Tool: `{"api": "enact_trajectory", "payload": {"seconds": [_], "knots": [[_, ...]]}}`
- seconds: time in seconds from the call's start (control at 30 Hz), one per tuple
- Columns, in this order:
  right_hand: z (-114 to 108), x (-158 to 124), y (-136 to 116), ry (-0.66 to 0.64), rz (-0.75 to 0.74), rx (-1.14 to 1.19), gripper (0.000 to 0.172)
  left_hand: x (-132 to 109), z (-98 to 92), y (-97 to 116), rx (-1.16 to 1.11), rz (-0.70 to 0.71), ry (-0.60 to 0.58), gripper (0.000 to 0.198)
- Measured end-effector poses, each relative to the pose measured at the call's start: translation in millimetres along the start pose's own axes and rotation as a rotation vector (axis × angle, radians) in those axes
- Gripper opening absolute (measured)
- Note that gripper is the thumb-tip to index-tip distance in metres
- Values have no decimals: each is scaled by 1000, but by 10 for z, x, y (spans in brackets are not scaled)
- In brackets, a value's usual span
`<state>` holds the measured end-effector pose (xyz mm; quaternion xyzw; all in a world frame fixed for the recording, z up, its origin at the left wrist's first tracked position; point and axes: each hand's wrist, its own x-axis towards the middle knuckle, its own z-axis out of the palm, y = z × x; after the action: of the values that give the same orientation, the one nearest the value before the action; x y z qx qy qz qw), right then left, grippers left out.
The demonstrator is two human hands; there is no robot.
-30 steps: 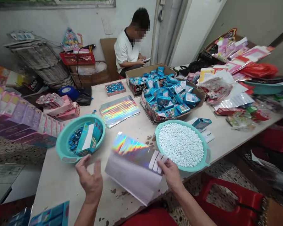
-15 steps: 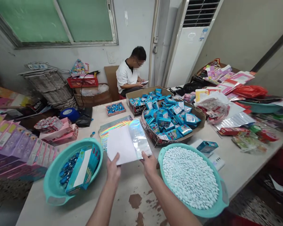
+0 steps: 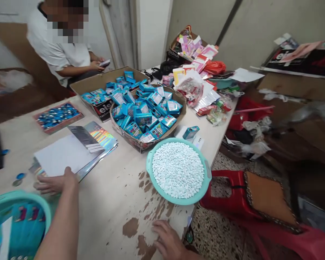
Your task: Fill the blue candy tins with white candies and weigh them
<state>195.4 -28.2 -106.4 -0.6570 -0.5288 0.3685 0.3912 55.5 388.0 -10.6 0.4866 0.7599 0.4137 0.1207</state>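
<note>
The left hand (image 3: pixel 55 182) is laid flat and opened out, fingers stretched toward the left, on the near edge of the white sheet (image 3: pixel 63 157); nothing is gripped by it. The white sheet is seen lying on a stack of holographic sheets (image 3: pixel 104 139) in the left half of the tabletop (image 3: pixel 111 187), just beyond the rim of the near basin (image 3: pixel 16 195). The right hand (image 3: pixel 168 240) is spread palm down on the worn near edge of the tabletop, released, with nothing held. It is placed just in front of the pellet basin (image 3: pixel 178 169) and is kept apart from it.

The left fingertips are blurred, so it cannot be told whether they rest on the sheets or on bare wood. The right wrist is cut off by the lower border. The near basin is cropped by the corner, and its blue packets are only partly shown. Beyond the pellet basin, the cardboard box (image 3: pixel 141 144) is heaped with blue packets.
</note>
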Motion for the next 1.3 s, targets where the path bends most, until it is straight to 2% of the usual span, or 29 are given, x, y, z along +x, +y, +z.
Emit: {"api": "enact_trajectory", "payload": {"seconds": [0.07,0.13,0.23,0.33,0.4,0.43,0.5,0.57,0.6,0.7,0.8,0.87,0.93,1.0,1.1,1.17,1.23,1.3], "knots": [[-204,-286,143,22,127,-36,42,-113,79,-156,127,81,-52,70],[-381,-450,225,56,246,-51,38,-200,158,-247,252,205,-215,64],[-550,-537,311,123,345,-52,33,-207,244,-229,454,294,-338,56],[-627,-564,386,196,365,-39,30,-179,251,-127,614,275,-363,56],[-658,-603,430,238,366,-19,29,-268,204,-94,614,283,-307,59],[-674,-633,451,255,368,-6,28,-369,170,-95,571,335,-264,59],[-713,-707,498,278,378,27,27,-690,83,-112,428,521,-214,54],[-771,-790,556,294,394,67,27,-1150,-22,-101,246,706,-242,48],[-810,-831,590,301,404,87,26,-1415,-79,-66,155,755,-262,46],[-980,-926,707,327,432,136,24,-2254,-233,179,-45,788,-378,43],[-1242,-956,870,370,440,185,21,-3016,-255,543,-175,763,-558,36],[-1470,-927,1028,409,432,218,22,-3429,-144,764,-234,745,-739,32],[-1751,-852,1231,445,422,246,24,-3746,56,931,-224,781,-889,32],[-2104,-722,1465,481,409,263,26,-3962,302,1042,-100,849,-954,35],[-2787,-384,1796,549,354,233,29,-4108,631,1133,118,869,-894,29],[-3302,-28,1953,570,282,177,30,-4127,771,1173,139,818,-812,19],[-3782,439,2034,596,200,149,35,-4130,842,1218,93,705,-704,13],[-4150,980,2035,555,87,180,49,-4142,859,1281,26,486,-541,9]]}}
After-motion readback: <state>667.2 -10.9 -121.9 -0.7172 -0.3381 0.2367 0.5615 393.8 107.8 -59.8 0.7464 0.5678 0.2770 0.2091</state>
